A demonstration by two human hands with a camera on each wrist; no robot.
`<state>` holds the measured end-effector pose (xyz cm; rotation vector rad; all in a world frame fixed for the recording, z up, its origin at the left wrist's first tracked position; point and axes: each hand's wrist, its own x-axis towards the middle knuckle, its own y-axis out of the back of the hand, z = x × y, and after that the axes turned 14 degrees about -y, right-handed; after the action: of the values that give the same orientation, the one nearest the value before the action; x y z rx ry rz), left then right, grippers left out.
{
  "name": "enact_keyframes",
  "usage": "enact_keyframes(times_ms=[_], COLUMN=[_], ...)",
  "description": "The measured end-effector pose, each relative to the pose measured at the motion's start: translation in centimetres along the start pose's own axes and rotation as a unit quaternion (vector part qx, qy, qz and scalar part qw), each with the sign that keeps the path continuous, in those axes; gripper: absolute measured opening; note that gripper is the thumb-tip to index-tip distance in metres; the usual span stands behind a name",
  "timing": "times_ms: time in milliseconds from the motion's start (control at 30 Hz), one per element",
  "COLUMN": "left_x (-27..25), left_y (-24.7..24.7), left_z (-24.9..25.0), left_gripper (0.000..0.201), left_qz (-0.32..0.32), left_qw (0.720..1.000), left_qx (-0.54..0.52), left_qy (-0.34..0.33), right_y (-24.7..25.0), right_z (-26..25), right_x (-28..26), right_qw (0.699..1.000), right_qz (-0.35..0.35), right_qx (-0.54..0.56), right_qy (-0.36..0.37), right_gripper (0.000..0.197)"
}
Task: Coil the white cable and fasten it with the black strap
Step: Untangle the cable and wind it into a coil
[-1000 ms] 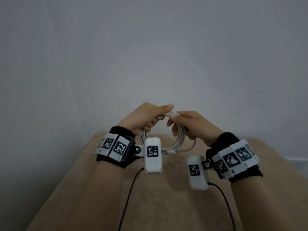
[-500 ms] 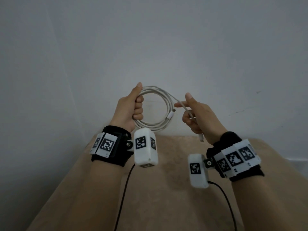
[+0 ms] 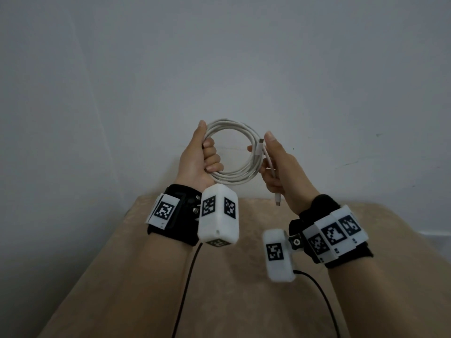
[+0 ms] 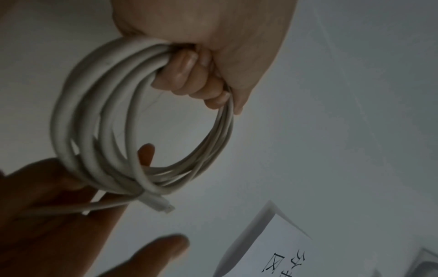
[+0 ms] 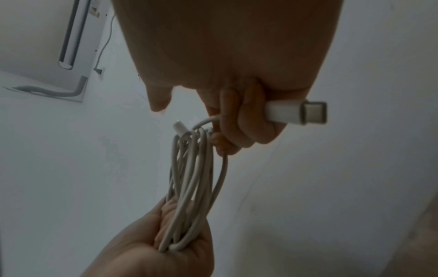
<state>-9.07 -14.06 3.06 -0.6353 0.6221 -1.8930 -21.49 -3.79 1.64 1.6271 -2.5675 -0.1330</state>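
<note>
The white cable [image 3: 234,154], wound into a ring, hangs mid-frame above the table [image 3: 231,289]; the left hand [image 3: 197,162] clenches its left side, while the right hand [image 3: 278,164] grasps the loose end, its plug [image 5: 305,112] poking below the curled fingers

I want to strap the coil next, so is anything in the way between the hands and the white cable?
Nothing visible. The left hand already grips one side of the white cable coil, and the right hand holds its loose end. No black strap shows in any view, so its path cannot be judged.
</note>
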Motion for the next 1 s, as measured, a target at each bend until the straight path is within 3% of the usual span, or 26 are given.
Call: enact_keyframes(times_ms=[200,300,467,633,733,800,900,933,1000], left_x=[-0.2,-0.2,-0.3,-0.3,-0.3,-0.2,-0.3,-0.6,-1.5], left_y=[-0.7,-0.8,-1.2,-1.2,-0.9,-0.5,0.2,0.1,-0.2], left_z=[-1.3,-1.9,-2.5,-2.7,-1.9,-0.8,1.5,2.2,2.9], left_gripper=[0.051,0.051,0.051,0.049,0.044,0.035,0.036,0.041,0.058], left_qz=[0.022,0.021,0.026,0.000,-0.038,-0.056,-0.126,-0.174,-0.281], left_qw=[0.999,0.998,0.997,0.997,0.997,0.967,0.844,0.815,0.789], left_qx=[-0.039,-0.059,-0.064,-0.065,0.053,0.246,0.494,0.523,0.527], left_qy=[0.005,0.024,0.042,0.048,0.050,-0.025,-0.166,-0.178,-0.145], right_y=[-0.7,-0.8,-0.6,-0.6,-0.2,0.0,0.1,0.0,-0.4], right_z=[0.7,0.9,1.2,1.4,1.1,1.1,1.2,1.3,1.4], right_x=[0.1,0.3,0.7,0.9,0.9,0.6,0.3,0.2,-0.2], right_qw=[0.999,0.998,0.997,0.996,0.991,0.990,0.999,0.999,0.990], right_qz=[0.030,0.045,0.074,0.049,0.014,-0.019,-0.021,-0.013,-0.014], right_qx=[-0.006,0.010,0.009,0.069,0.131,0.138,0.021,-0.037,-0.141], right_qy=[0.028,0.034,0.035,0.037,0.032,0.028,0.014,0.006,-0.003], right_gripper=[0.038,0.025,0.017,0.016,0.017,0.020,0.023,0.021,0.012])
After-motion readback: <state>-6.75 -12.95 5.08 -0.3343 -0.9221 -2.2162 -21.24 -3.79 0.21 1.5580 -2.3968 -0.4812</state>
